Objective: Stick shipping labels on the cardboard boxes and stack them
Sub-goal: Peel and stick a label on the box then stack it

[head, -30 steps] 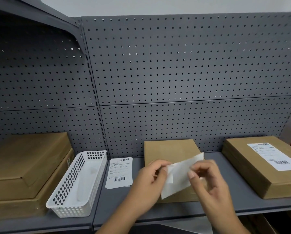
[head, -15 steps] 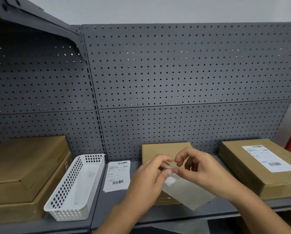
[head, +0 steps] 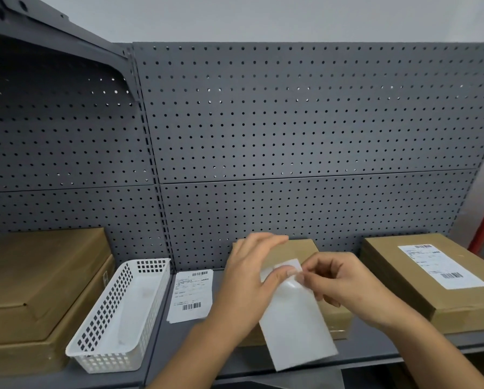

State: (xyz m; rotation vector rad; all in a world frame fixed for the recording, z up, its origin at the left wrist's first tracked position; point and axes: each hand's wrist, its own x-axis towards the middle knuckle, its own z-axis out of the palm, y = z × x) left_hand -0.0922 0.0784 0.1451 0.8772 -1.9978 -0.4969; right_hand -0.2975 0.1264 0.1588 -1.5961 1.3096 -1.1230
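A white label sheet (head: 297, 327) hangs blank side toward me in front of an unlabelled cardboard box (head: 302, 249) on the grey shelf. My left hand (head: 249, 279) holds its upper left part, thumb pressed on the sheet near the top. My right hand (head: 339, 279) pinches the top right corner with fingertips. A small stack of printed shipping labels (head: 191, 294) lies flat on the shelf left of my hands. At the right sits a cardboard box with a label stuck on top (head: 437, 276).
A white perforated plastic basket (head: 117, 318) stands left of the label stack. Two stacked cardboard boxes (head: 33, 290) fill the far left of the shelf. Grey pegboard (head: 291, 136) backs the shelf; the shelf's front edge (head: 361, 360) runs below my hands.
The sheet has swung from sloping across my hands to hanging nearly upright. My hands have shifted slightly right, the left fingers straightening, the right now pinching the top corner.
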